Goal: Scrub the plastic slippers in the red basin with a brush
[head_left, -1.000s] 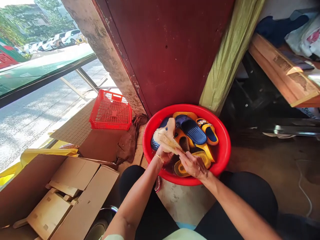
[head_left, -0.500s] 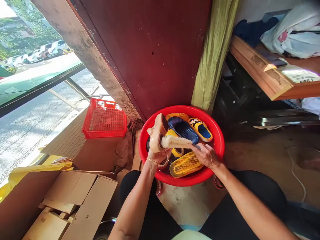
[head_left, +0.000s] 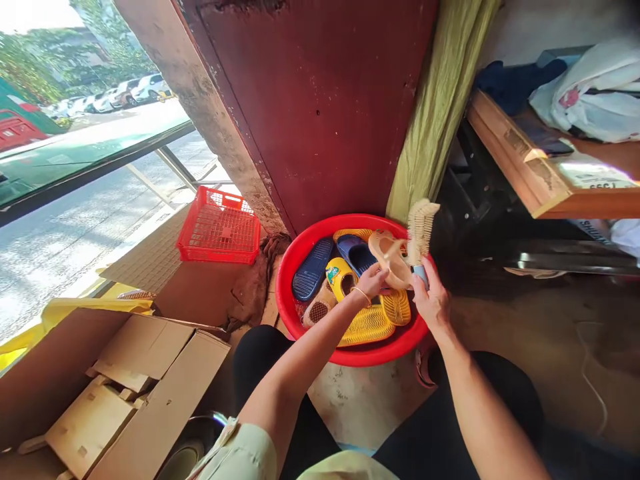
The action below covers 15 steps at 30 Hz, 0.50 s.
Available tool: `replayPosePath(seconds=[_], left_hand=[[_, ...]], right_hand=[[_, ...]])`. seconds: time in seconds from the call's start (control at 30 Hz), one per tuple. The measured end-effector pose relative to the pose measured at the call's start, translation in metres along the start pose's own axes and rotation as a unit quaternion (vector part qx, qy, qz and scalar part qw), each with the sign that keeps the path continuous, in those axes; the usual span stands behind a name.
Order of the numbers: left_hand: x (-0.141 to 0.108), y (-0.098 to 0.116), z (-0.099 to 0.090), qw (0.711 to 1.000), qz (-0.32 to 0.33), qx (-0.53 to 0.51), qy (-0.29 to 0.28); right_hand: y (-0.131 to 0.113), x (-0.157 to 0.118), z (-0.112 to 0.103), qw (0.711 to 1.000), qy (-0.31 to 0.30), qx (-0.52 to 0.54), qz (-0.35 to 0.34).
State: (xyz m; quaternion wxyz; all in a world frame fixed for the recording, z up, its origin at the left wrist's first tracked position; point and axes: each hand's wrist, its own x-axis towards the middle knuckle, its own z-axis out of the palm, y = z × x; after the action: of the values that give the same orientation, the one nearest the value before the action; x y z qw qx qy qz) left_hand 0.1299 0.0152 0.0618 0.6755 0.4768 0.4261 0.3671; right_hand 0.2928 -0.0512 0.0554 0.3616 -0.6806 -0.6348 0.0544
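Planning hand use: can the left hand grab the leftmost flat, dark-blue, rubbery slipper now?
Probably not without freeing itself: the left hand holds a beige, strappy, plastic-looking sandal; the slipper looks uncovered.

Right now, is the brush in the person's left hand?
No, the right hand holds the brush, while the left hand holds a beige sandal.

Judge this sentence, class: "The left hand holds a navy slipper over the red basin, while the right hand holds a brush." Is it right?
The slipper is wrong: the head view shows the left hand holding a beige shoe over the red basin, while the right hand holds a brush.
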Motion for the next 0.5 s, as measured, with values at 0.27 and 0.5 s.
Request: replayPosePath(seconds=[0.27, 0.5], left_hand=[[-0.031, 0.001, -0.13, 0.933, 0.053, 0.308, 0.18], [-0.02, -0.03, -0.203, 0.794, -0.113, 0.531, 0.272]], right_hand=[[-0.017, -0.014, 0.02, 0.997, -0.081, 0.01, -0.014], [-0.023, -0.035, 0.058, 0.951, -0.273, -0.144, -0.035]])
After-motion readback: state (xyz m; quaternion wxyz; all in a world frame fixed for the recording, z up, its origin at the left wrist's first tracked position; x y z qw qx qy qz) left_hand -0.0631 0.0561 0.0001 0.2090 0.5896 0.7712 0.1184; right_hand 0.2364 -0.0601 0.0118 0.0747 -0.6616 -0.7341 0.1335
